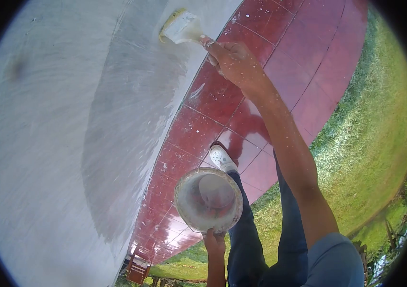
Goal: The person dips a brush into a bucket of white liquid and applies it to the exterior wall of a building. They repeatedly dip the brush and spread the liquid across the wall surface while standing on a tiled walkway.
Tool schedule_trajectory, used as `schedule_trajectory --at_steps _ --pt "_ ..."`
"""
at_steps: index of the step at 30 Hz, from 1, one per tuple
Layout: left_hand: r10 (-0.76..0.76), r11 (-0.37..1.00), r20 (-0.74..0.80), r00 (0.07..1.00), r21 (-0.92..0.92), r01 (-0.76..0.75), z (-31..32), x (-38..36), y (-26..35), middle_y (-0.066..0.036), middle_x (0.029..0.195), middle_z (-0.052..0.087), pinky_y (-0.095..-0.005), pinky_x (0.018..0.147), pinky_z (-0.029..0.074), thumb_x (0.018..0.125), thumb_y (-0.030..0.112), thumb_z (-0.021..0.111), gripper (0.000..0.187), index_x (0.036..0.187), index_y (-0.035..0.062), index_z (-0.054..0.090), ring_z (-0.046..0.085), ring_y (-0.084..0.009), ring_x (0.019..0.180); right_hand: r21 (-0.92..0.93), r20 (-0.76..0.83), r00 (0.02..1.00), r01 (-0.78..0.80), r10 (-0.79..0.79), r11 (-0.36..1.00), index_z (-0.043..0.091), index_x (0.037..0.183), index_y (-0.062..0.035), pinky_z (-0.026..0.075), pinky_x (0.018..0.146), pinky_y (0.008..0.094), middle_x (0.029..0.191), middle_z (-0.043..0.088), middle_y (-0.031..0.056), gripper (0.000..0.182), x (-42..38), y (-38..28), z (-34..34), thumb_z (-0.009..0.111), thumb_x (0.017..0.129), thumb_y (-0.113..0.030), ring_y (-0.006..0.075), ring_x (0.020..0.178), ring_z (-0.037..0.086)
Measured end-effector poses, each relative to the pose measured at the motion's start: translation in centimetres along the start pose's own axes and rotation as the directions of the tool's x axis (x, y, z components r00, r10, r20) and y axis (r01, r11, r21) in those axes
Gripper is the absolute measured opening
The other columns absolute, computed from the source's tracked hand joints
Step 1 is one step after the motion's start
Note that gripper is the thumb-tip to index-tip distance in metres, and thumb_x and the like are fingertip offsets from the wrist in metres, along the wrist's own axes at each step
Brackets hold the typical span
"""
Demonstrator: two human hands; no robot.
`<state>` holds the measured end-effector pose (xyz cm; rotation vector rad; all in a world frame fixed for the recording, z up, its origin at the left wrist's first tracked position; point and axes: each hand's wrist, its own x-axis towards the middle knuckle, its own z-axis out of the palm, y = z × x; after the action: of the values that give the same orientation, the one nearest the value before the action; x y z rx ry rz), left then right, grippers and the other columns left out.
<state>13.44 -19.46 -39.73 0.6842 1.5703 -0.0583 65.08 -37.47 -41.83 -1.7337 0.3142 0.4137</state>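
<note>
My right hand (234, 64) is stretched far forward with its fingers wrapped round the handle of a wide paint brush (182, 28). The pale-coated bristles of the brush touch the white-grey wall (36, 158) low down, near where it meets the floor. Below, my left hand (215, 240) grips the edge of a bucket (186, 210) smeared with paint. Its mouth faces me, and pale liquid shows inside. Spots of paint dot my right hand and forearm.
A darker, wet-looking band (122, 119) runs along the wall. Paint-spattered red tiles (203, 115) border it, with grass (356, 158) beyond. My foot in a white clog (221, 157) stands on the tiles. A brown wooden chair-like object (138, 271) is at the bottom left.
</note>
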Motion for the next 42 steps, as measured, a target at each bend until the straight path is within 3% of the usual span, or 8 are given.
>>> schedule_trajectory --at_steps 7,10,14,21,23,28,34,42 --pt "0.026 0.999 0.028 0.999 0.036 -0.027 0.9 -1.0 0.4 -0.011 0.134 0.047 -0.0487 0.097 0.044 0.084 0.008 0.059 0.06 0.139 0.0116 0.035 0.048 -0.0306 0.123 0.588 0.168 0.934 0.162 -0.315 0.792 0.048 0.067 -0.0115 0.024 0.051 0.0242 0.056 0.032 -0.0063 0.048 1.3 -0.9 1.3 0.048 0.098 -0.048 0.0049 0.052 0.027" --pt "0.022 0.999 0.031 0.999 0.023 -0.023 0.9 -1.5 0.3 -0.011 0.135 0.046 -0.049 0.097 0.043 0.084 0.008 0.059 0.061 0.139 0.0117 0.035 0.047 -0.0303 0.123 0.366 0.328 0.941 -0.044 -0.085 0.93 0.049 0.066 -0.0104 0.031 0.05 0.0283 0.057 0.037 -0.0037 0.049 5.8 12.4 7.6 0.049 0.098 -0.047 0.0083 0.052 0.033" --pt "0.051 0.998 0.026 0.998 0.035 -0.052 2.1 -2.4 0.4 -0.011 0.137 0.044 -0.0497 0.097 0.043 0.084 0.008 0.058 0.061 0.14 0.0115 0.034 0.046 -0.0302 0.125 -0.019 0.148 0.948 -0.283 0.283 0.959 0.057 0.064 -0.0033 0.041 0.055 0.038 0.056 0.05 0.0055 0.058 6.3 22.1 6.9 0.05 0.096 -0.051 0.0177 0.055 0.048" --pt "0.049 0.999 0.034 0.998 0.004 -0.049 0.2 -3.5 -0.9 -0.013 0.138 0.043 -0.0524 0.1 0.041 0.086 0.009 0.055 0.059 0.141 0.0114 0.033 0.045 -0.0336 0.126 -0.151 0.086 0.996 -0.024 0.037 0.988 0.058 0.066 0.0028 0.041 0.056 0.042 0.054 0.048 0.0138 0.056 -1.6 0.0 2.9 0.051 0.095 -0.045 0.0232 0.051 0.047" --pt "0.02 0.997 0.013 1.0 -0.076 -0.019 -0.1 -3.9 -1.1 -0.012 0.137 0.044 -0.0544 0.093 0.046 0.083 0.005 0.056 0.065 0.142 0.0178 0.032 0.048 -0.0327 0.122 0.055 0.182 0.983 0.012 -0.022 0.998 0.056 0.067 -0.0092 0.027 0.044 0.0247 0.056 0.042 -0.0046 0.046 -5.0 -4.9 1.5 0.052 0.097 -0.044 0.0049 0.049 0.035" --pt "0.103 0.992 0.058 0.993 -0.077 -0.098 1.1 -10.5 0.4 -0.018 0.137 0.044 -0.0534 0.097 0.046 0.086 0.009 0.051 0.058 0.141 0.0079 0.033 0.048 -0.0362 0.124 0.553 0.417 0.908 -0.296 0.049 0.779 0.05 0.068 -0.0124 0.023 0.043 0.023 0.056 0.035 -0.0066 0.043 -10.2 -3.4 0.7 0.049 0.1 -0.041 0.0038 0.046 0.028" --pt "0.134 0.969 0.189 0.973 -0.229 -0.089 -1.1 -21.6 2.7 -0.014 0.12 0.055 -0.0482 0.089 0.05 0.075 0.005 0.053 0.055 0.129 0.0034 0.044 0.058 -0.0324 0.11 0.323 0.547 0.828 -0.346 0.125 0.881 0.054 0.073 -0.0096 0.029 0.047 0.024 0.057 0.038 -0.005 0.043 -27.0 -4.5 -7.3 0.044 0.102 -0.039 0.0061 0.047 0.034" --pt "0.252 0.959 0.176 0.952 -0.178 -0.221 -2.6 -31.1 2.4 -0.012 0.106 0.059 -0.0479 0.08 0.056 0.073 0.006 0.054 0.053 0.125 0.0078 0.047 0.063 -0.0274 0.095 0.245 0.721 0.69 -0.338 0.063 0.909 0.05 0.117 -0.0074 0.037 0.063 0.022 0.08 0.047 -0.0008 0.02 -42.9 -12.5 -14.1 0.044 0.101 -0.019 0.0063 0.065 0.04"
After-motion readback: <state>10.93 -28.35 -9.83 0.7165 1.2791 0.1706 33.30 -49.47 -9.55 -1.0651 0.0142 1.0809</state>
